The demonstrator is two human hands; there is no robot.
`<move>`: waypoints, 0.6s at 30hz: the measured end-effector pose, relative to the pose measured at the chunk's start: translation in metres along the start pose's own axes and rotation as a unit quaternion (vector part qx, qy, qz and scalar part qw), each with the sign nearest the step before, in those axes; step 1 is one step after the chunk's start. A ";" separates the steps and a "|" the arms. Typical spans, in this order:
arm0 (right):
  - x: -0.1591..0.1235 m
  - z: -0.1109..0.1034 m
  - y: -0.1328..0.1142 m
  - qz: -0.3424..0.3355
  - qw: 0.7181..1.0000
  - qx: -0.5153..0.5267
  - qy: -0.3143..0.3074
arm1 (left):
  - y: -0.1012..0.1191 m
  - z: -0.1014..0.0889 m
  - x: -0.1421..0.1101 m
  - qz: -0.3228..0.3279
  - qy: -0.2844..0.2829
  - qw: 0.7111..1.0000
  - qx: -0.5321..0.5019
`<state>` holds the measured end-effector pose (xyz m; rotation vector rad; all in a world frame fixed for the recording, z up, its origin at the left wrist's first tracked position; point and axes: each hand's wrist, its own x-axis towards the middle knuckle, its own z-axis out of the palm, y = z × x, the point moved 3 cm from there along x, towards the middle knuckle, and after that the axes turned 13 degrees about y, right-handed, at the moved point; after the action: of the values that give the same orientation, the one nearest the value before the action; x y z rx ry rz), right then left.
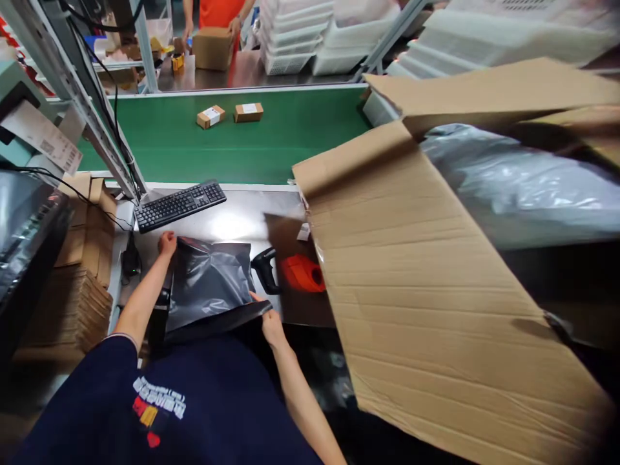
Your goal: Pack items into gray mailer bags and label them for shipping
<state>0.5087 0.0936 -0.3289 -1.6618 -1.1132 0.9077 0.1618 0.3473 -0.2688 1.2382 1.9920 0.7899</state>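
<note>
A grey plastic mailer bag point(208, 281) lies flat on the dark worktable in front of me. My left hand point(167, 243) is closed on its far left corner, next to the black keyboard point(179, 205). My right hand point(271, 321) pinches the bag's near right edge, where the flap folds over. A black barcode scanner point(265, 268) and an orange tape dispenser point(303, 272) lie just right of the bag.
A big open cardboard box point(426, 290) with grey plastic bags point(513, 174) inside fills the right. Stacks of flat cartons point(72, 303) stand at the left. Two small boxes point(230, 114) ride the green conveyor point(271, 142). A person in orange holds a carton point(213, 48) beyond.
</note>
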 end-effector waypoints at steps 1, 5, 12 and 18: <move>-0.001 0.001 -0.001 0.003 1.000 0.002 -0.004 | -0.003 -0.011 -0.008 0.033 -0.006 0.999 0.009; -0.004 0.001 -0.002 0.018 1.000 0.020 -0.013 | -0.043 -0.052 -0.087 0.338 -0.104 0.919 0.174; -0.010 -0.009 0.005 0.038 0.997 0.027 -0.066 | -0.129 -0.056 -0.202 0.497 -0.230 0.760 0.350; -0.008 -0.016 0.004 0.064 0.985 0.001 -0.160 | -0.142 -0.045 -0.187 0.402 -0.416 0.769 0.274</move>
<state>0.5221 0.0808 -0.3268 -1.6361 -1.2259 1.2937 0.1158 0.1161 -0.3103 2.3265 0.8985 -0.1090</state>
